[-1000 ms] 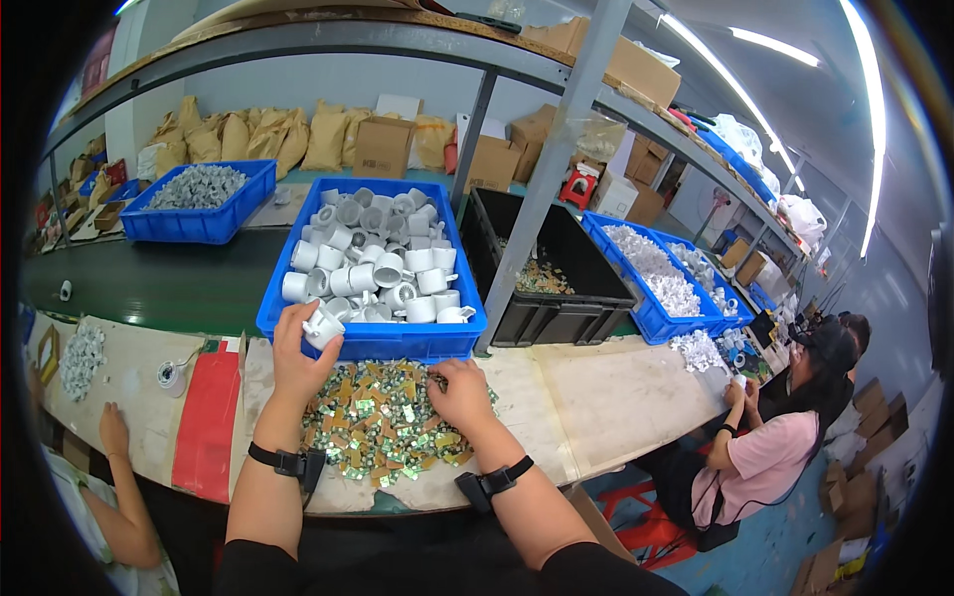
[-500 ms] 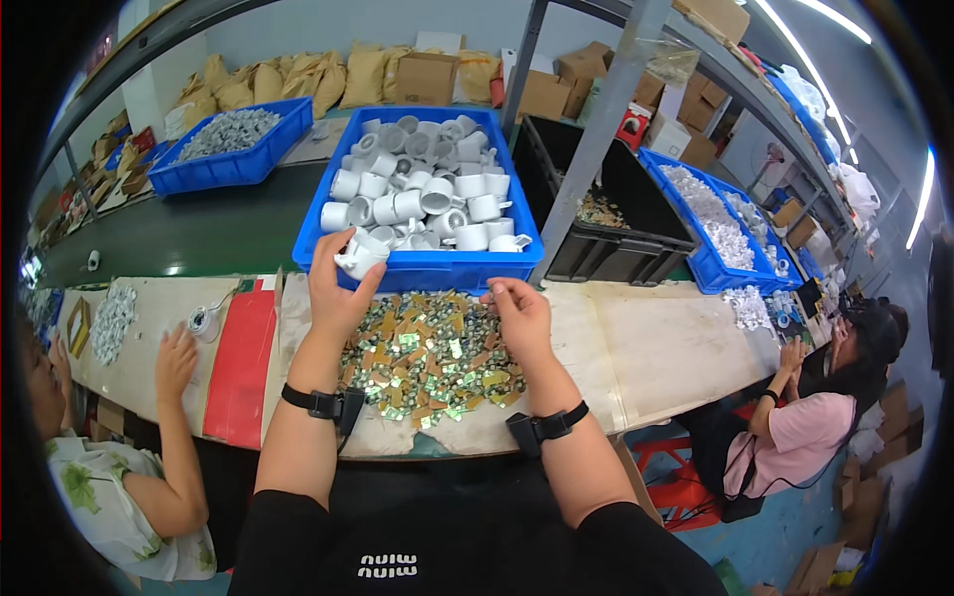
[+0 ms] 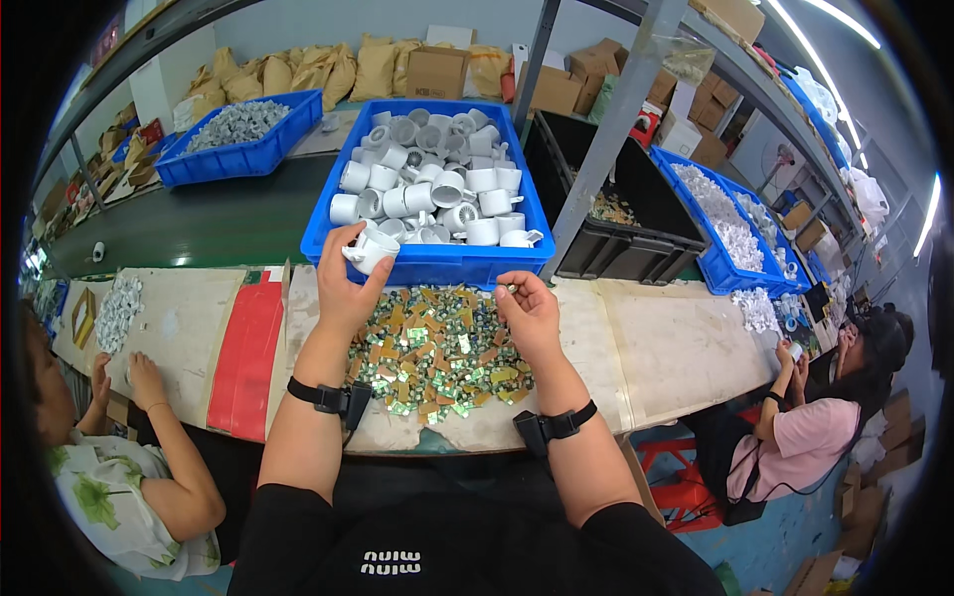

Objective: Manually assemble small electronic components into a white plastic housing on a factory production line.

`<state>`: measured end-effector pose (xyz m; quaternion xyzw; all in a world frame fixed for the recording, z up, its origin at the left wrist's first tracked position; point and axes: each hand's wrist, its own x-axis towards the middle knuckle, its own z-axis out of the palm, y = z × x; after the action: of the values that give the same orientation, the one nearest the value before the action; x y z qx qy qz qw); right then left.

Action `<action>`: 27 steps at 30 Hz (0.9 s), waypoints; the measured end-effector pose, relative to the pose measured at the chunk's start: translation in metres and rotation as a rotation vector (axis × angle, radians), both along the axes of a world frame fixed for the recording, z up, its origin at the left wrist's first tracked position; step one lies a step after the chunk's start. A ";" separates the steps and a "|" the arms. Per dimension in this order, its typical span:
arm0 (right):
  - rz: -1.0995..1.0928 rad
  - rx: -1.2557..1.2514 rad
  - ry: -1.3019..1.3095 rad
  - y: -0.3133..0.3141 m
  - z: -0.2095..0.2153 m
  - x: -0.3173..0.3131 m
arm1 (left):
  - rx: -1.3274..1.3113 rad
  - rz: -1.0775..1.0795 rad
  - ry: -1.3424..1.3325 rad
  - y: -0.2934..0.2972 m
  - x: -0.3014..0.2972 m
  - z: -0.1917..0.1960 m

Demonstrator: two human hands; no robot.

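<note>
My left hand (image 3: pixel 343 290) is closed around a white cup-shaped plastic housing (image 3: pixel 372 248) with a small side tab, held just in front of the blue crate (image 3: pixel 437 270). That crate is heaped with many similar white housings (image 3: pixel 422 189). My right hand (image 3: pixel 534 320) pinches a tiny piece (image 3: pixel 513 288) between thumb and fingertips; it looks like a small circuit board, partly hidden by the fingers. Between my forearms a pile of small green and tan circuit boards (image 3: pixel 437 358) lies spread on the cardboard-covered bench (image 3: pixel 676 348).
A black crate (image 3: pixel 631 248) stands right of the blue one, behind a grey metal post (image 3: pixel 606 139). Another blue crate (image 3: pixel 238 171) of grey parts is at far left. A red sheet (image 3: pixel 245 358) lies on the bench. Co-workers sit on both sides.
My left hand has turned the housing a little, and my right fingers have shifted around the small piece. The left co-worker's hands have drawn back and together; the white round thing there has left the bench.
</note>
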<state>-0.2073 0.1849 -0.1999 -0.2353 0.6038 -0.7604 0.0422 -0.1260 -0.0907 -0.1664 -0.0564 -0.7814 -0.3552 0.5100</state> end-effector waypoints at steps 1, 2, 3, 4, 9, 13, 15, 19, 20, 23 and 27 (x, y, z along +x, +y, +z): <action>0.016 0.016 -0.009 0.001 0.002 0.000 | 0.008 -0.002 -0.006 0.000 0.000 0.000; 0.015 0.016 -0.010 0.002 0.003 0.000 | 0.008 -0.002 -0.007 0.000 0.000 0.000; 0.021 0.006 -0.041 0.004 0.005 0.001 | 0.009 -0.008 -0.008 0.001 -0.001 0.000; 0.022 -0.004 -0.073 0.006 0.007 0.001 | 0.009 -0.020 -0.009 0.003 -0.002 0.000; 0.018 0.028 -0.133 0.004 0.006 -0.004 | -0.010 0.012 -0.015 0.002 -0.003 -0.001; 0.020 0.077 -0.167 -0.001 0.007 -0.004 | -0.011 0.026 -0.019 -0.006 -0.004 -0.007; 0.023 0.077 -0.143 0.002 0.003 -0.007 | 0.023 0.013 -0.027 -0.001 -0.006 -0.007; 0.013 0.110 -0.181 0.004 0.010 -0.002 | -0.006 0.010 -0.047 -0.001 -0.008 -0.010; 0.000 0.107 -0.181 0.003 0.013 -0.001 | -0.007 -0.003 -0.046 -0.004 -0.009 -0.016; 0.072 0.079 -0.278 0.002 0.016 0.000 | 0.198 -0.031 0.036 -0.010 -0.016 -0.030; 0.025 0.069 -0.194 0.000 0.011 0.002 | 0.188 -0.006 0.016 -0.012 -0.018 -0.033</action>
<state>-0.2056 0.1853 -0.1893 -0.1663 0.6196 -0.7580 0.1179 -0.1439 -0.1028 -0.1990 -0.0133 -0.7402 -0.4280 0.5184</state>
